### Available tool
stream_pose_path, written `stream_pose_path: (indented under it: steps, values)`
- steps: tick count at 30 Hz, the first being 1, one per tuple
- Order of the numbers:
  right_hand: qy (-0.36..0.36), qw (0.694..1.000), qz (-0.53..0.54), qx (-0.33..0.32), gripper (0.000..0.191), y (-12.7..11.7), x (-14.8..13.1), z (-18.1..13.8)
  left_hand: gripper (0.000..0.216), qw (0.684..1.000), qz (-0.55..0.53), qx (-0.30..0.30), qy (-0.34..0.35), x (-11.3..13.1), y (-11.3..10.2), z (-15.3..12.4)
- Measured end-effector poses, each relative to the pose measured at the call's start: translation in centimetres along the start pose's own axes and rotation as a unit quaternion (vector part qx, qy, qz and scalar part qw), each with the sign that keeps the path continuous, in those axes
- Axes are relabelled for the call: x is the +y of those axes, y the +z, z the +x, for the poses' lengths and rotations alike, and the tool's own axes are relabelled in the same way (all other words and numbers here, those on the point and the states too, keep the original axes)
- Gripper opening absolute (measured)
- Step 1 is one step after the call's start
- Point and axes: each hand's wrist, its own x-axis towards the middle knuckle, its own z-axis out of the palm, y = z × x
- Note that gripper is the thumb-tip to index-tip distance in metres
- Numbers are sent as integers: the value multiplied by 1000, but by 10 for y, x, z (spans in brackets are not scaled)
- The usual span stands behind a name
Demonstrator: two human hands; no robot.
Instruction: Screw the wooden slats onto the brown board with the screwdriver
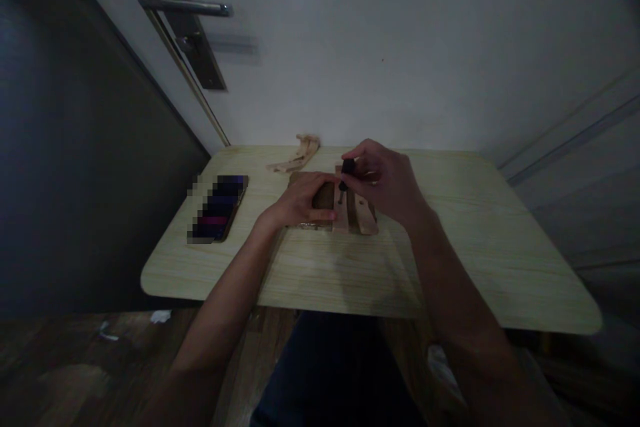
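My left hand lies curled over a brown wooden piece on the light wooden table, pressing it down. Just to its right stand pale wooden slats laid side by side. My right hand hovers over the slats, fingers pinched on a small black tool that points down at them. What sort of tool it is cannot be made out in the dim light.
A phone lies on the table's left part. More pale wooden pieces rest at the far edge by the white wall. A door with a metal handle stands at the back left. My dark-clothed legs are below the table.
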Motion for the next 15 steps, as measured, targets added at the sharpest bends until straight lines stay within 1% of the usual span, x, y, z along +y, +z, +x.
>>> stream_pose_path:
  steps: [3,5,10,15]
  values:
    - [-2,1000,15,-4,24,2,5,0,77,1000,-5,5,3,-1,1,0]
    - [-9,999,29,-24,25,2,9,0,77,1000,-7,7,2,-1,1,0]
    - [-57,995,55,-55,23,0,12,0,78,1000,-7,5,1,0,0,0]
    - [-47,986,132,-90,16,2,10,2,84,1000,2,13,7,-3,2,0]
